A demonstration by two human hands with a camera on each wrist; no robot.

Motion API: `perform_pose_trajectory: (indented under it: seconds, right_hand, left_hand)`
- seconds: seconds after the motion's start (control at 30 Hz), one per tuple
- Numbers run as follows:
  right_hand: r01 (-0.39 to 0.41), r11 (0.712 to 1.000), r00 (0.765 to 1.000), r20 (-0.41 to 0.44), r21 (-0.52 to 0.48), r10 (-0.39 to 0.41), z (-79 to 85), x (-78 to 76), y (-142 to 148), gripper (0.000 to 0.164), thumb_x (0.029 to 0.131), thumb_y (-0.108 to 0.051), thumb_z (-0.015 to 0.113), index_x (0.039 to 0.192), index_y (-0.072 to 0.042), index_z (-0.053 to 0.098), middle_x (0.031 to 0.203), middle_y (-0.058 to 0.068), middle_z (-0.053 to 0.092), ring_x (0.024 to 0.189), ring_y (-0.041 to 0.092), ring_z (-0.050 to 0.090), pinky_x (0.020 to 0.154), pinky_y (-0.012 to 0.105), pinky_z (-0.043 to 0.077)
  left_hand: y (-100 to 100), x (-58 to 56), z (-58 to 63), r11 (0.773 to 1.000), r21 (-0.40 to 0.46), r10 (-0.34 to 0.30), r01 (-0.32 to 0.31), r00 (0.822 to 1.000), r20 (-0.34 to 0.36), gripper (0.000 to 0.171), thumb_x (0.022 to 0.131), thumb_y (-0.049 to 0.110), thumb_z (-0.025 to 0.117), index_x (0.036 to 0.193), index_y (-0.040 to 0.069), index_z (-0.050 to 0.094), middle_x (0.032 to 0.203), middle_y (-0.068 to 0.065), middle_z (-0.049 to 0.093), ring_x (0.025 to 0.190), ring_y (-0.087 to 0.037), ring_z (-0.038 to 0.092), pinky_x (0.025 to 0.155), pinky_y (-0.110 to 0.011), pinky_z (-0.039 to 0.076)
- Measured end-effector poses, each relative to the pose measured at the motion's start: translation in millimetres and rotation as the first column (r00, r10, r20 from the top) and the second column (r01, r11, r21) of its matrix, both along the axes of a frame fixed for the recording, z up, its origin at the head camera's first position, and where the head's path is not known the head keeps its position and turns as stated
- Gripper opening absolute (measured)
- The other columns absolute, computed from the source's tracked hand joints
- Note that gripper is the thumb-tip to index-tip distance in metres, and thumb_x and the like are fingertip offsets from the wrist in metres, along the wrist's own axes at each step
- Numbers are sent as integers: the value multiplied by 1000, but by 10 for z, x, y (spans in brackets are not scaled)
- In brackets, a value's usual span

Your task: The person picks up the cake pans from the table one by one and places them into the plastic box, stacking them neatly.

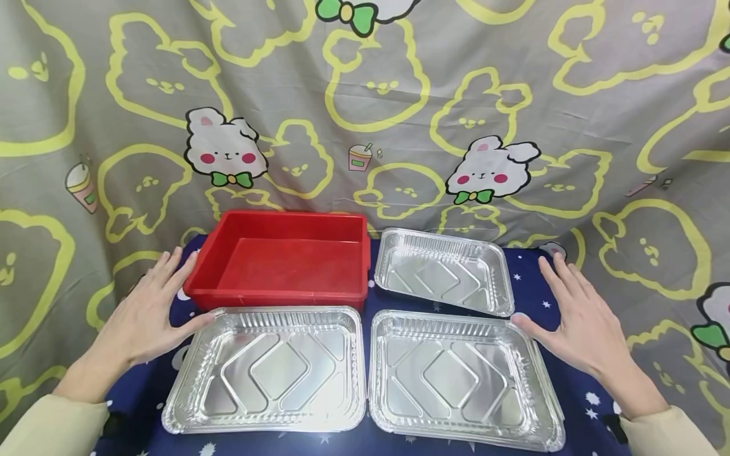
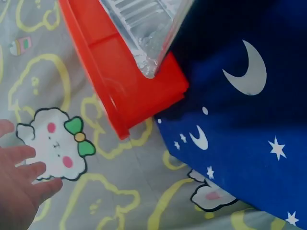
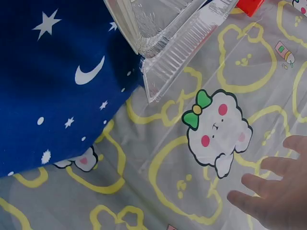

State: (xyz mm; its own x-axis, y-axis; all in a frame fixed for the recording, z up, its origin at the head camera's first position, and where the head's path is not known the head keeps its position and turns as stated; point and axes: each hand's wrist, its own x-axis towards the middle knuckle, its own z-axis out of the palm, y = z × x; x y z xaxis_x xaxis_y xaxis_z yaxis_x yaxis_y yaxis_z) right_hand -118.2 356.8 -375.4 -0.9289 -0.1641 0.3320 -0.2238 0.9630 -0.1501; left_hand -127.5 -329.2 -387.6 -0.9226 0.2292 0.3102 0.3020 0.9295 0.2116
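Note:
My left hand (image 1: 145, 313) is held with straight, spread fingers at the left, overlapping the corner of the red plastic tub (image 1: 279, 297) and of the front left foil tray (image 1: 191, 373) in the head view. On the right side, my right hand (image 1: 584, 316) is spread the same way, its thumb overlapping the corner of the front right foil tray (image 1: 450, 380). Neither hand holds anything. A third foil tray (image 1: 445, 269) lies behind, beside the tub. In the wrist views, the left hand (image 2: 21, 184) and right hand (image 3: 278, 187) show straight fingers over the patterned cloth.
The trays and tub stand on a dark blue tablecloth (image 1: 593, 405) printed with stars and moons. Behind it hangs a grey curtain (image 1: 319, 88) with yellow outlines and white rabbit figures. The two front foil trays lie side by side.

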Motion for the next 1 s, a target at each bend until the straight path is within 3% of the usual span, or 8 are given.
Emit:
perform_pose_trajectory:
  seconds: [0.23,0.5,0.57,0.63,0.7,0.77,0.87,1.0]
  right_hand:
    - [42,993,984,174,-109,-23,25,-110,55,104,94,-56,72,171,-31,6,180,9,5,156,57,24,87,93,33]
    - [47,951,962,270,-305,39,-28,-286,166,90,102,-46,65,172,-25,11,173,28,22,143,67,36,104,81,36]
    - [55,937,956,290,-344,51,-47,-342,193,86,105,-45,62,172,-23,12,171,30,24,141,67,39,105,79,39]
    - [63,923,951,303,-379,60,-69,-398,215,83,106,-43,59,171,-19,14,169,32,27,141,66,40,105,78,41]
    - [70,908,945,318,-413,71,-84,-452,236,81,108,-44,56,171,-16,15,169,32,29,144,63,39,104,77,42]
    - [78,894,943,323,-441,77,-98,-503,254,78,109,-43,54,170,-11,16,167,32,31,144,62,39,102,73,46]
    - [96,857,936,340,-507,96,-121,-575,275,76,111,-42,51,169,-6,17,166,34,32,144,59,42,101,40,58]
    - [126,778,926,355,-615,130,-172,-657,309,75,112,-39,50,168,-1,19,164,36,34,130,10,64,84,3,51]
  left_hand:
    - [-114,-115,-36,996,82,26,-33,996,86,105,88,51,78,170,17,22,170,-29,29,151,-57,34,100,-88,37]
    - [-273,-191,-80,968,233,50,-88,985,165,93,95,43,72,169,12,25,158,-37,41,131,-65,49,95,-86,42]
    - [-313,-216,-90,957,274,44,-92,983,177,89,97,40,71,168,11,27,154,-39,46,126,-65,53,100,-58,59]
    - [-343,-238,-103,943,321,29,-88,982,185,84,99,38,70,167,9,29,151,-39,48,125,-63,55,97,-23,60]
    - [-371,-258,-126,926,369,12,-79,984,180,80,100,33,71,165,7,33,150,-39,51,129,-31,67,87,3,45]
    - [-390,-275,-147,911,404,1,-76,983,183,78,100,31,71,164,6,35,150,-38,51,120,5,64,80,10,36]
    - [-414,-295,-179,898,430,4,-95,978,207,76,101,32,71,163,5,37,150,-37,53,110,21,54,78,8,38]
    - [-421,-316,-217,894,426,28,-142,964,264,76,101,35,69,163,5,37,151,-34,53,123,-31,65,90,-14,57]
